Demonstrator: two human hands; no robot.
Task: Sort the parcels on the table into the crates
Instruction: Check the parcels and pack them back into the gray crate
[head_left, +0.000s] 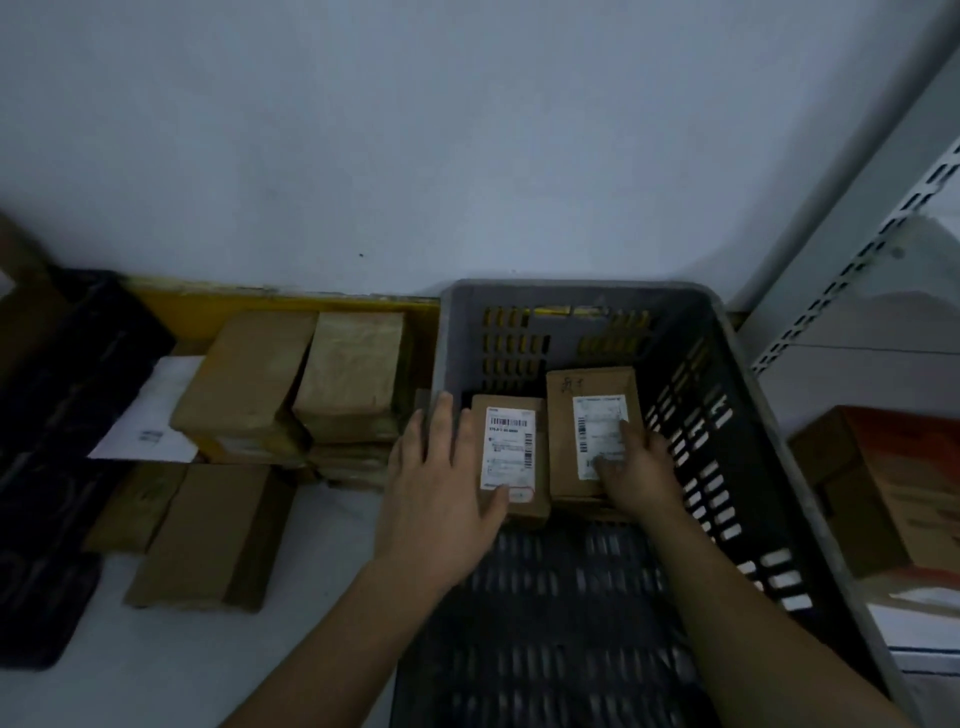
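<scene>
A grey slatted crate (571, 288) stands in front of me on the right. Two brown parcels with white labels lie side by side at its far end. My left hand (441, 483) holds the smaller parcel (511, 415): the fingers run straight along its left side and the thumb lies across its lower front. My right hand (641, 473) grips the taller parcel (576, 395) from the right, with curled fingers on its label. More brown parcels sit on the white table at the left, among them two stacked boxes (249, 379) (353, 369) and a long flat one (208, 535).
A black crate (62, 374) fills the left edge, with a white envelope (150, 415) beside it. A yellow crate rim (208, 306) runs behind the stacked boxes. An orange-brown carton (893, 483) and a perforated shelf upright (857, 270) stand right of the grey crate.
</scene>
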